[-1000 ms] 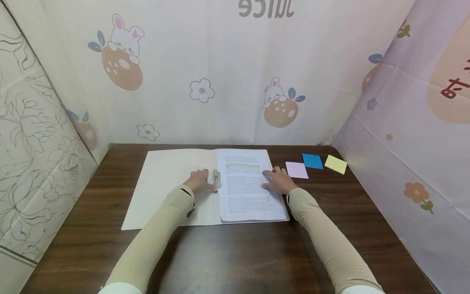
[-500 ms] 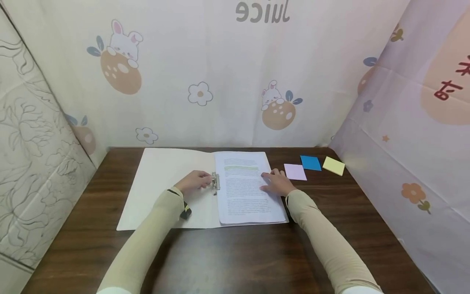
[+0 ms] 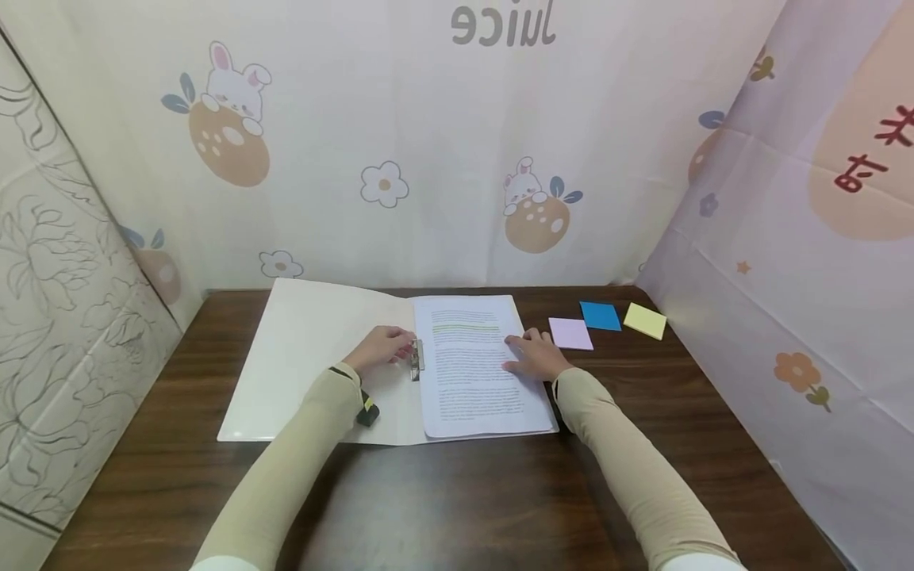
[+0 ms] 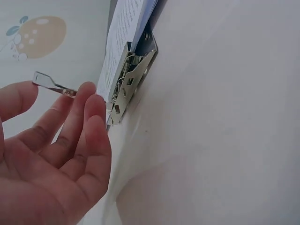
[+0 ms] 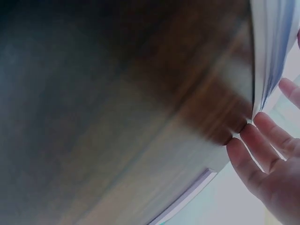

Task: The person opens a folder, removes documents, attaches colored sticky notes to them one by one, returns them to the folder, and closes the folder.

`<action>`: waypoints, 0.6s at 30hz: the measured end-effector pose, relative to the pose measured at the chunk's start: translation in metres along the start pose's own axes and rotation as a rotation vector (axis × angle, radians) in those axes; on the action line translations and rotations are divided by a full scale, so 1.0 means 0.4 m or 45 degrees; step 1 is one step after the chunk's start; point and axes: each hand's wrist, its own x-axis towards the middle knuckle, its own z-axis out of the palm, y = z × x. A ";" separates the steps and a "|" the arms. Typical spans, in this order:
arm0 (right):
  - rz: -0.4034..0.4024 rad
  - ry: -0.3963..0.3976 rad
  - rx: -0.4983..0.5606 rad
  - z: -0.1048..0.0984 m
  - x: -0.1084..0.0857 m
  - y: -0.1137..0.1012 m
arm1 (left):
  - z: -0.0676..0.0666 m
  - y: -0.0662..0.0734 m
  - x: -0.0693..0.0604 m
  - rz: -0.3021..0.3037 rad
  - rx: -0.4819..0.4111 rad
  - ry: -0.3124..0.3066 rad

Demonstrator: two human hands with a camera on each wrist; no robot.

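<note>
A white folder [image 3: 314,333] lies spread on the table, a metal lever clip [image 3: 416,361] at its fold. My left hand [image 3: 382,347] is at the clip. In the left wrist view, its thumb and fingers pinch the clip's raised lever [image 4: 49,83], while the clip body [image 4: 133,77] sits along the paper's edge. A stack of printed sheets [image 3: 471,388], one line highlighted green, covers the folder's right half. On the stack's right edge rests my right hand [image 3: 537,357], thumb over the paper; in the right wrist view, its fingertips touch the table beside the stack.
Pink [image 3: 571,334], blue [image 3: 601,316] and yellow sticky note pads [image 3: 645,321] lie right of the folder. The folder's left cover rises toward the back. A patterned curtain [image 3: 443,230] stands behind the dark wooden table [image 3: 457,507].
My left hand has gone from spread fingers beside the clip to a pinch on its lever. The folder's left cover has lifted somewhat. My right hand stays on the stack's edge.
</note>
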 end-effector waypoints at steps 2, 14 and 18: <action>0.003 -0.016 -0.013 -0.001 0.000 -0.003 | 0.002 -0.001 -0.002 -0.011 -0.027 0.030; 0.040 -0.064 -0.069 0.006 -0.014 -0.010 | 0.013 0.000 -0.008 0.036 -0.118 0.176; 0.045 -0.079 -0.038 0.005 -0.020 -0.014 | 0.015 0.003 -0.010 0.043 -0.160 0.220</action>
